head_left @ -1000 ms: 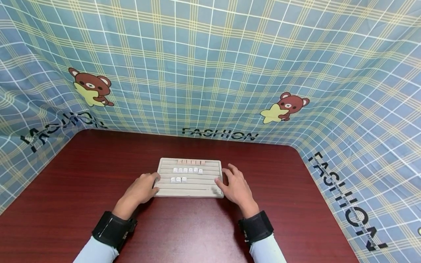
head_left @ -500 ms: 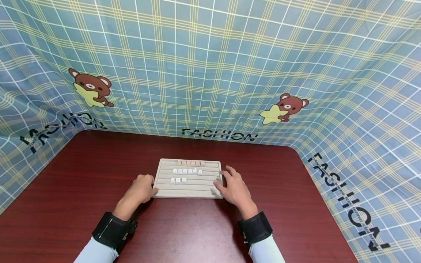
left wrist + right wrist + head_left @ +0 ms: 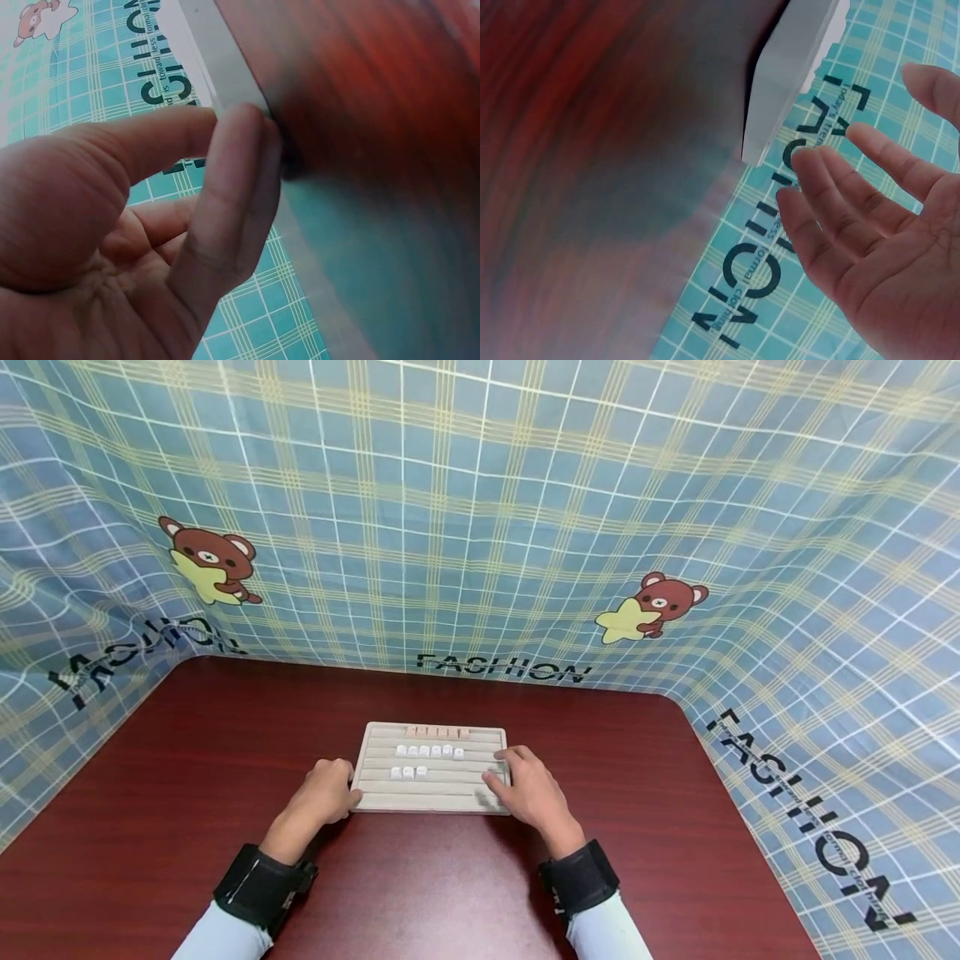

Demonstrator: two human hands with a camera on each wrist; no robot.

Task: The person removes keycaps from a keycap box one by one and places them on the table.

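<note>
Left hand [image 3: 319, 791] pinches the left edge of a pale tray [image 3: 435, 802], right hand [image 3: 531, 792] spreads loosely at its right end; just below frame centre it sits, white tiles [image 3: 424, 751] and pink tiles [image 3: 432, 732] in rows, dark-red tabletop [image 3: 645, 802] beneath.

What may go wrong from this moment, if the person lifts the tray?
The left hand pinches the left edge of the tray, but the right hand does not seem to grip it: lifting now might tilt it. The white pieces and pink pieces stand in rows on it, so a tilt might make them slide.
</note>
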